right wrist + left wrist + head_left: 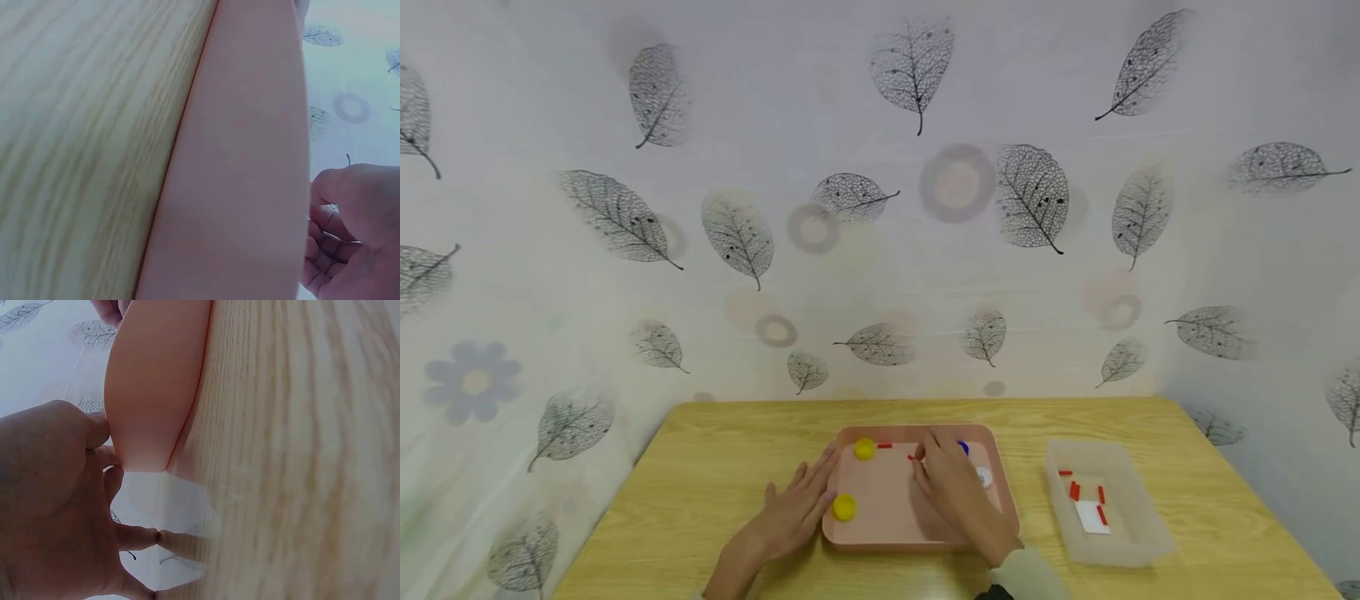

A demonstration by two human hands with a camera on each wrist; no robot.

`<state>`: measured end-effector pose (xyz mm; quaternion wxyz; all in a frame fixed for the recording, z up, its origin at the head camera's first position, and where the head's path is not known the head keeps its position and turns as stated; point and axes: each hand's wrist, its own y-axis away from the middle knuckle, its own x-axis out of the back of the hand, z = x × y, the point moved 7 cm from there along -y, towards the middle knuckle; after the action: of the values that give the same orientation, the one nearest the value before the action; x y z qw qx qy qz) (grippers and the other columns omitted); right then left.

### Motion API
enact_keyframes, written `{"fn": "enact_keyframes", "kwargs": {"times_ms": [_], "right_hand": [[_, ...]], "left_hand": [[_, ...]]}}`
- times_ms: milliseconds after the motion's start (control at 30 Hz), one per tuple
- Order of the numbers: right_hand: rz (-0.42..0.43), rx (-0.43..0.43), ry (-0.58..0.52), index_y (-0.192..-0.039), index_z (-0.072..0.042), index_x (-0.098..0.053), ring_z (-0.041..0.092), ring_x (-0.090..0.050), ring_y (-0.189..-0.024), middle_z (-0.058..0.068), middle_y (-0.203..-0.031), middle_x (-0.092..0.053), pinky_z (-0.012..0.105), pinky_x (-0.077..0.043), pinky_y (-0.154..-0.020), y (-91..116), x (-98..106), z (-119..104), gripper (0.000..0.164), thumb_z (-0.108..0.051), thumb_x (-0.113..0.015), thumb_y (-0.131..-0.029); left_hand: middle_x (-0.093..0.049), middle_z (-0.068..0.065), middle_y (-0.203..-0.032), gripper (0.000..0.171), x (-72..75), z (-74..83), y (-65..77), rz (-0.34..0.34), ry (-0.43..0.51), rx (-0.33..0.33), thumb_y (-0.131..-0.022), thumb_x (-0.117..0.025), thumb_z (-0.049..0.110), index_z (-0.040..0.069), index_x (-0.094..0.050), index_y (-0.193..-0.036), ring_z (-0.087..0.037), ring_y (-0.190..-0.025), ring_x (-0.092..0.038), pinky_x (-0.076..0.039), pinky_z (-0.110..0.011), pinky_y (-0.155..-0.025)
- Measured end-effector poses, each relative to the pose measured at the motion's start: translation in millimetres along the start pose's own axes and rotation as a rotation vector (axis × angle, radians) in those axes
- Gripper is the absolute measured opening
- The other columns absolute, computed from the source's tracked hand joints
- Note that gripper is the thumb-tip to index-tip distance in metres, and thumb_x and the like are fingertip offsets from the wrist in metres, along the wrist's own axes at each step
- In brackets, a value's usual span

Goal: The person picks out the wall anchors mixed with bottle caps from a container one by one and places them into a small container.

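A pink tray (880, 527) lies on the table. My left hand (792, 510), fingers spread, rests against its left side; in the left wrist view that hand (59, 506) touches the tray's wall (153, 387). Over the tray, my right hand (957, 483) pinches a small red stick (912, 457) at its fingertips. The right wrist view shows this hand (356, 231) with curled fingers, partly hidden behind the tray wall (244, 150). Inside the tray are two yellow round pieces (864, 450), another red stick (884, 446), a white round piece (983, 477) and a partly hidden blue piece (962, 448).
To the right stands a translucent plastic box (1138, 533) containing several red sticks (1101, 494) and a white square piece (1092, 517). The wooden table (722, 446) ends at a leaf-patterned backdrop (880, 275).
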<state>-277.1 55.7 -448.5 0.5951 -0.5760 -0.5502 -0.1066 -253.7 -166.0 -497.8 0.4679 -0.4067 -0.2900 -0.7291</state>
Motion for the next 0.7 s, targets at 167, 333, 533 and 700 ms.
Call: {"fn": "enact_keyframes", "kwargs": {"times_ms": [167, 333, 533, 700], "right_hand": [[-0.020, -0.034, -0.061, -0.080, -0.013, -0.058, 0.010, -0.046, -0.073, -0.002, -0.085, -0.051, 0.023, -0.045, -0.061, 7.2, 10.5, 2.1, 0.012, -0.008, -0.068, -0.083], [-0.037, -0.061, -0.097, -0.083, -0.016, -0.058, 0.007, -0.048, -0.075, -0.006, -0.088, -0.053, 0.019, -0.046, -0.063, 14.0, 23.6, 4.8, 0.011, -0.011, -0.067, -0.085], [0.018, -0.029, -0.160, -0.085, -0.013, -0.058, 0.007, -0.049, -0.075, -0.005, -0.085, -0.055, 0.019, -0.046, -0.063, 18.8, 44.7, 7.2, 0.016, -0.005, -0.071, -0.081], [0.014, -0.086, -0.254, -0.087, -0.014, -0.056, 0.005, -0.048, -0.068, -0.005, -0.091, -0.055, 0.016, -0.045, -0.057, 23.2, 58.0, 13.7, 0.017, -0.003, -0.069, -0.083]], "left_hand": [[-0.010, 0.012, -0.157, 0.055, -0.6, -2.6, 1.0, -0.009, 0.021, 0.024, -0.103, -0.026, 0.045, 0.030, -0.010, -0.153, -0.042, -0.138, -0.021, -0.003, -0.080, -0.093], [-0.010, 0.011, -0.157, 0.055, -0.2, -3.1, 1.9, -0.003, 0.002, 0.019, -0.103, -0.026, 0.045, 0.030, -0.009, -0.153, -0.042, -0.138, -0.021, -0.004, -0.080, -0.093], [-0.010, 0.010, -0.157, 0.055, -0.1, -2.0, 1.1, 0.002, -0.012, 0.004, -0.103, -0.026, 0.044, 0.030, -0.008, -0.153, -0.042, -0.138, -0.021, -0.005, -0.080, -0.092], [-0.010, 0.013, -0.157, 0.055, -1.1, -2.7, -0.7, 0.006, 0.002, 0.013, -0.103, -0.027, 0.044, 0.031, -0.009, -0.153, -0.042, -0.138, -0.021, -0.005, -0.080, -0.093]]}}
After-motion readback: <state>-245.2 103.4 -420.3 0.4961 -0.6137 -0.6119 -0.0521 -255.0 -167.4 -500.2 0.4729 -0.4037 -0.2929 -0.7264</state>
